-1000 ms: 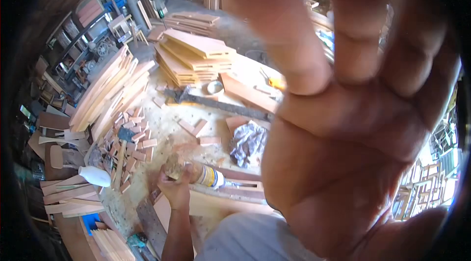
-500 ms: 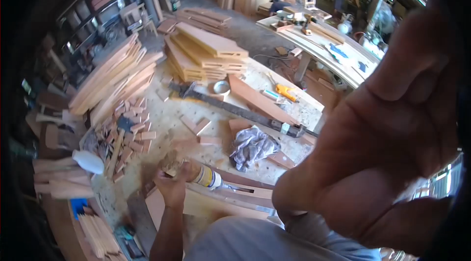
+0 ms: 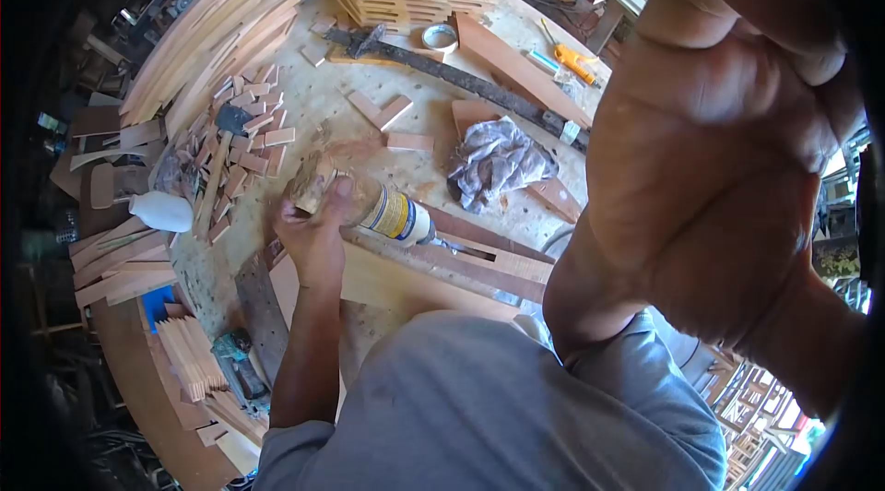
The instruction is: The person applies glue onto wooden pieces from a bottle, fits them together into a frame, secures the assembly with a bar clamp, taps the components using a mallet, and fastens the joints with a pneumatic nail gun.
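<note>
My left hand (image 3: 316,222) is closed around a glue bottle (image 3: 395,214) with a yellow and blue label, tipped on its side. Its nozzle points right, at the slot in a long wooden piece (image 3: 521,265) lying along the bench's near edge; whether the tip touches the slot cannot be made out. Very close to the camera, my right hand (image 3: 710,177) is raised with its bare palm toward me. Its fingers bend at the top right, partly cut off, and nothing shows in the palm. A crumpled cloth (image 3: 502,164) lies beyond the bottle.
Small wood blocks (image 3: 247,154) and a hammer (image 3: 221,145) lie left on the bench (image 3: 323,122), near a white bottle (image 3: 161,212). Behind are stacked slotted boards (image 3: 406,2), a long bar clamp (image 3: 442,71), a tape roll (image 3: 440,37) and a yellow glue gun (image 3: 576,62).
The view has tilted down, so the bench sits higher in it and more of my shirt shows. My right hand shows more of its palm and wrist. My left hand still holds the glue bottle near the slot.
</note>
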`<action>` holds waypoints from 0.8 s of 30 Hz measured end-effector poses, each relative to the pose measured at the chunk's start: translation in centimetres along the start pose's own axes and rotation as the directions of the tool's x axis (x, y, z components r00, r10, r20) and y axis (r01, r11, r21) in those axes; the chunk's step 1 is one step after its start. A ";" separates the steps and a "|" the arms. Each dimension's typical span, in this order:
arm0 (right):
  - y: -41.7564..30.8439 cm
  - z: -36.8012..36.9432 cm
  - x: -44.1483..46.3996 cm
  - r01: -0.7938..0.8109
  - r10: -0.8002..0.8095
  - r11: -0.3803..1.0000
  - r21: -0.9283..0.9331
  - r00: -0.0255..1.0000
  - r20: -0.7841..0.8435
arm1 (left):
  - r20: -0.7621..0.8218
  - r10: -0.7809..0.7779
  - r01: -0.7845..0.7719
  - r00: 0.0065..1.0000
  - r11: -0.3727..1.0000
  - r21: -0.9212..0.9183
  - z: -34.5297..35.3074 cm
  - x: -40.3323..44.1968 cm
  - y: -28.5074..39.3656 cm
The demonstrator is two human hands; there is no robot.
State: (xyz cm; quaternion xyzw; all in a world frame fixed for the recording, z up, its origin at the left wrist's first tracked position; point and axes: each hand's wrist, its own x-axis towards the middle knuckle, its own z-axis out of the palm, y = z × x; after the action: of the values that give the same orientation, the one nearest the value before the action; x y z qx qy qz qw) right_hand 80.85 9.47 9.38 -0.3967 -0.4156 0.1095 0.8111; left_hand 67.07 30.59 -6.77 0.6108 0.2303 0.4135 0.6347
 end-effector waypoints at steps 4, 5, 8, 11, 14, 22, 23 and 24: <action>-1.3 -0.1 -1.9 -0.010 0.010 1.000 0.014 0.999 -0.050 | 0.004 -0.016 0.016 1.000 1.000 0.006 0.2 -0.2 0.5; -1.4 -0.3 -2.0 -0.009 0.010 1.000 0.015 0.999 -0.045 | -0.008 -0.017 0.017 1.000 1.000 0.000 0.5 -0.3 0.6; -4.1 -3.2 -4.2 0.028 -0.028 1.000 0.000 1.000 -0.014 | -0.008 0.004 -0.004 1.000 1.000 0.001 1.0 0.1 0.5; -1.5 0.1 -1.9 0.079 -0.079 0.997 -0.009 0.997 0.020 | 0.015 0.012 -0.013 1.000 0.996 0.084 0.0 -0.2 0.3; -1.4 0.6 -1.4 0.110 -0.110 0.994 0.006 0.994 0.027 | 0.018 0.024 -0.026 1.000 0.996 0.088 -0.5 -0.2 0.6; -5.8 -2.4 -11.0 0.232 -0.236 0.972 0.048 0.961 0.145 | -0.009 0.042 -0.040 0.999 0.984 0.172 0.2 -0.5 1.4; -5.3 -2.0 -10.2 0.241 -0.251 0.967 0.077 0.954 0.164 | 0.014 0.082 -0.083 0.997 0.970 0.229 0.2 -0.5 1.8; -4.9 -1.4 -9.7 0.241 -0.257 0.964 0.108 0.950 0.175 | -0.008 0.098 -0.093 0.995 0.965 0.246 0.2 -0.6 1.9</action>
State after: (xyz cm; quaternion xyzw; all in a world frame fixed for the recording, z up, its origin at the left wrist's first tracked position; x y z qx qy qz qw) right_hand 75.09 0.52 6.78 -0.2939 -0.5317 0.0606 0.7919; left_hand 66.41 29.84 -5.05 0.6906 0.2563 0.4183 0.5314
